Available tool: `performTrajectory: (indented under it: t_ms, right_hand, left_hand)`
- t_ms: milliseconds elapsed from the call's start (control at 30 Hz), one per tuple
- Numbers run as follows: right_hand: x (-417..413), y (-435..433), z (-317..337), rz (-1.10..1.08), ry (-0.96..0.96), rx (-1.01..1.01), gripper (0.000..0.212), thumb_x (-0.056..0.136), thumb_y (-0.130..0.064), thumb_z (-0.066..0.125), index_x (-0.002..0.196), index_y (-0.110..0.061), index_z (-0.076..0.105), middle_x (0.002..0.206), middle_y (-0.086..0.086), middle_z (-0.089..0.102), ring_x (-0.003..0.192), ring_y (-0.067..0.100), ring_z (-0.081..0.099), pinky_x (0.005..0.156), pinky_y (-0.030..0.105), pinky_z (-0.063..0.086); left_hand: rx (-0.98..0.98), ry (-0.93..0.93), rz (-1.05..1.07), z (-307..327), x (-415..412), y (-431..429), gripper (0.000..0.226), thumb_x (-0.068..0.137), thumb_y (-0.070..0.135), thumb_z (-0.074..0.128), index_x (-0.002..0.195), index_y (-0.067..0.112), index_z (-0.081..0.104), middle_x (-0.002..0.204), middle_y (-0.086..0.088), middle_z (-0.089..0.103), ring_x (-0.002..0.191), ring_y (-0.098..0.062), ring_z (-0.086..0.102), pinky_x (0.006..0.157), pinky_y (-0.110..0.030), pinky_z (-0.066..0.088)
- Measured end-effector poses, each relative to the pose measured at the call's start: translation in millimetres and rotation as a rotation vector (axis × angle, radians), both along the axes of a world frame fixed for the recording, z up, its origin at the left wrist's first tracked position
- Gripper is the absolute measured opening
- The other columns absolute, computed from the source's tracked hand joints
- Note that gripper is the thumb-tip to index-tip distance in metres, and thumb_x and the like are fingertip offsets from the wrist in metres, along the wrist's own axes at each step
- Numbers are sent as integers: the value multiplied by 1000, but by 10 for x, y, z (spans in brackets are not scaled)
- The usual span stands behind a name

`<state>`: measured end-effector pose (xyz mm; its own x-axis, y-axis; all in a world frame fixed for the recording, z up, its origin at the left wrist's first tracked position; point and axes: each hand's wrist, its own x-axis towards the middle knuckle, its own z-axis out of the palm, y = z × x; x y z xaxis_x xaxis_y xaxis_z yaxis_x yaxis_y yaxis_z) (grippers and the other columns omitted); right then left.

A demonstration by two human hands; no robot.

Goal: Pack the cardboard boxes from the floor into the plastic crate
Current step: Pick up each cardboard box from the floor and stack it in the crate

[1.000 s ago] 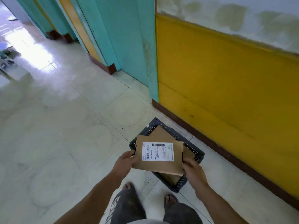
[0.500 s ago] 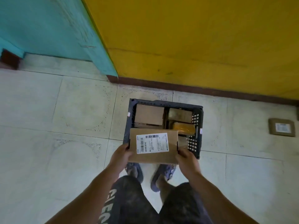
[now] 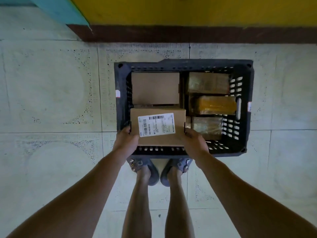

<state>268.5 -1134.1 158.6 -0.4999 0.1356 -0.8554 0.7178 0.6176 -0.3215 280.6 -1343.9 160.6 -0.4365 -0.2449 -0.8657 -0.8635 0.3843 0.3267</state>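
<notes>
Both hands on it: the left hand (image 3: 126, 141) clamps one short side of the box (image 3: 157, 127) and the right hand (image 3: 193, 143) the other, fingers wrapped round the edges, label facing up. A two-sided grip like that holds it level, and level looks like the point, because the gap below is tight. The box hangs over the near left corner of the crate (image 3: 188, 63), not yet down among the rest. Beyond it a plain box (image 3: 155, 88) fills the far left corner. Three wrapped parcels (image 3: 216, 105) run in a column down the right side, laid flat and side by side so the room gets used row by row. That near left slot appears to be the one space open, and the box seems turned to match it, long side across. The crate stands on the floor (image 3: 51, 100), close to the wall. Whether the box touches anything beneath, I cannot tell. My call: lower it straight, then slip the fingers out before the crate wall pinches them.
</notes>
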Motion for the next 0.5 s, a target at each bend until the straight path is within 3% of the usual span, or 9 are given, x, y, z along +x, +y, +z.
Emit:
performTrajectory:
  t_ms: [100,233,267,367,433,500]
  right_hand:
    - [29,-54,-374,5,-59,20,30,95,-30,44,118,-20,60,100,7,63,79,20,59,57,25,39]
    - [139,-105,-660,-14,-138,27,34,95,-32,40,118,-16,60,103,11,64,86,26,59,66,28,38]
    - [165,-113,-679,-18,-161,18,35,96,-32,40,119,-16,60,105,12,64,87,26,58,67,29,38]
    - [176,-71,-642,-39,-200,5,35,96,-28,44,121,-9,60,113,15,64,99,32,61,66,27,39]
    - [139,-7,-521,-48,-190,4,34,94,-24,49,122,-7,59,118,14,64,109,32,60,69,25,41]
    - [88,79,-303,-44,-156,-7,35,94,-23,49,125,-9,58,121,13,63,112,30,59,81,28,46]
  left_hand:
    - [-48,-74,-117,-332,11,16,33,94,13,46,124,15,59,120,-9,62,99,-27,60,69,-30,47]
    - [-64,-221,-244,-536,55,109,46,97,14,42,143,8,39,141,-16,47,123,-35,50,96,-40,44]
    - [-41,-244,-268,-522,64,140,46,98,13,41,144,7,36,142,-17,46,123,-34,49,93,-38,44]
    - [3,-219,-225,-480,111,152,34,96,13,46,131,17,48,119,-2,56,97,-22,55,69,-29,42]
    - [-23,-152,-171,-389,119,113,28,93,19,50,121,22,53,112,-1,62,90,-20,59,69,-30,46]
    - [-37,-65,-82,-246,91,97,30,93,20,51,122,22,57,117,1,64,97,-20,61,71,-28,46]
